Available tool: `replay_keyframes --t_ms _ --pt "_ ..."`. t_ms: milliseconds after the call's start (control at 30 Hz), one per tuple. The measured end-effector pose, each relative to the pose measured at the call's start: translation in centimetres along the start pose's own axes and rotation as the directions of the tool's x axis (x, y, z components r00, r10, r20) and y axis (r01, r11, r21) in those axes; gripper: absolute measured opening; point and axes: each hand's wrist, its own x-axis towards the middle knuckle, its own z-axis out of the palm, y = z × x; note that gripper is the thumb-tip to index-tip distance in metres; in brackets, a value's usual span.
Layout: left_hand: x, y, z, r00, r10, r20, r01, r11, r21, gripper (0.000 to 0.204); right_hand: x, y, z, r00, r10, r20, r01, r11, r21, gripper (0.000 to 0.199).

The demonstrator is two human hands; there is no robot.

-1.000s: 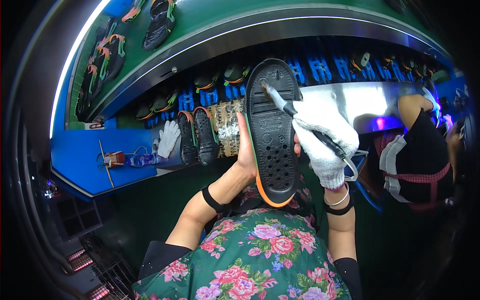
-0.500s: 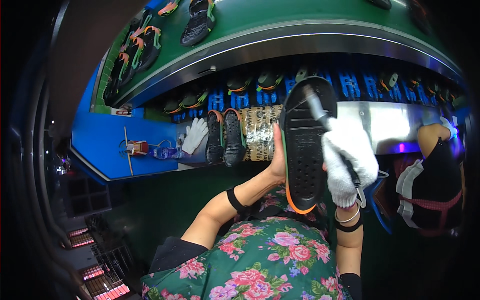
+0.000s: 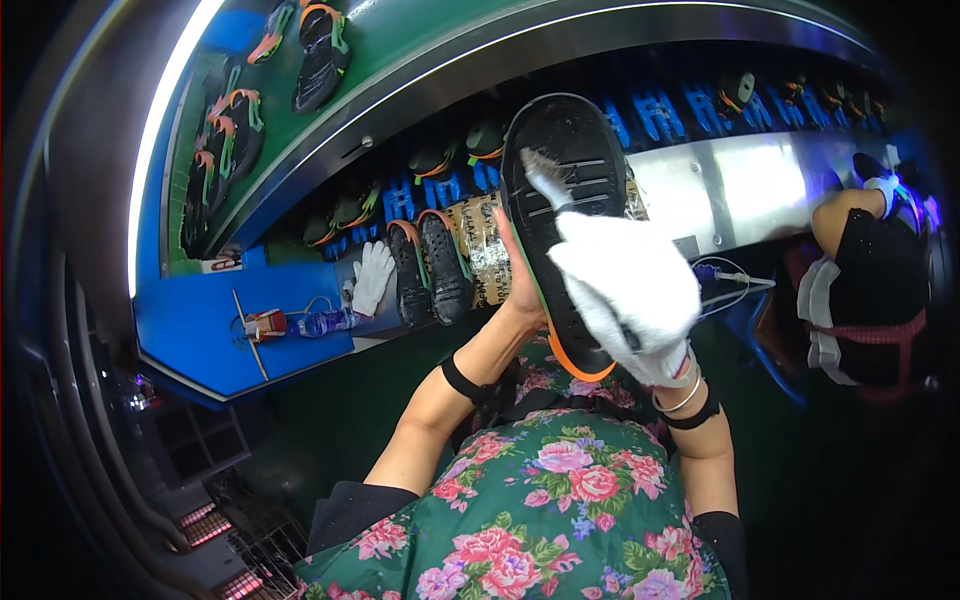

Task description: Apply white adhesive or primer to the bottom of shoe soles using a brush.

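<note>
My left hand [image 3: 522, 285], bare, is closed on the left edge of a black shoe sole [image 3: 590, 150]. The sole stands on end with its treaded face toward me; slots cross its upper part and an orange rim curves round its lower end. In a white knit glove, my right hand [image 3: 630, 285] is wrapped round a slim brush [image 3: 550, 182]. The pale bristles touch the sole's upper left part. My glove covers much of the sole's lower half. Left of it, two black soles [image 3: 447, 272] with orange-pink ends lie side by side on the bench.
A loose white glove [image 3: 374, 278], a blue-tinted bottle [image 3: 325, 322] and a red-and-yellow container [image 3: 266, 325] with a stick lie at left. A green belt [image 3: 400, 40] carries more soles; blue racks [image 3: 655, 115] run beneath its metal edge. A co-worker [image 3: 860, 260] sits at right.
The whole view has shifted and tilted. The brush tip has moved lower on the sole, toward its left edge. My right hand now covers more of the sole; both grips stay.
</note>
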Motion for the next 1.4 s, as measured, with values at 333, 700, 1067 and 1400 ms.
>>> replay_keyframes --t_ms 333,700,1067,1400 --pt "0.3 -1.9 -2.8 0.994 -0.068 0.088 0.090 0.958 -0.271 0.099 -2.8 0.9 0.6 0.993 0.086 0.077 -0.094 0.990 0.108 0.030" --pt "0.0 0.0 -2.3 0.981 -0.138 0.134 0.176 0.924 -0.340 0.109 -2.3 1.0 1.2 0.996 -0.082 0.026 0.079 0.990 0.116 0.028" --pt "0.8 1.0 -1.3 0.975 -0.150 0.162 0.195 0.928 -0.318 0.129 -3.6 1.1 0.5 0.996 -0.035 0.079 0.014 0.970 0.242 0.028" --pt "2.6 2.0 -0.8 0.979 -0.129 0.158 0.174 0.933 -0.316 0.128 -3.7 1.1 -0.7 0.997 -0.044 0.065 0.024 0.961 0.276 0.024"
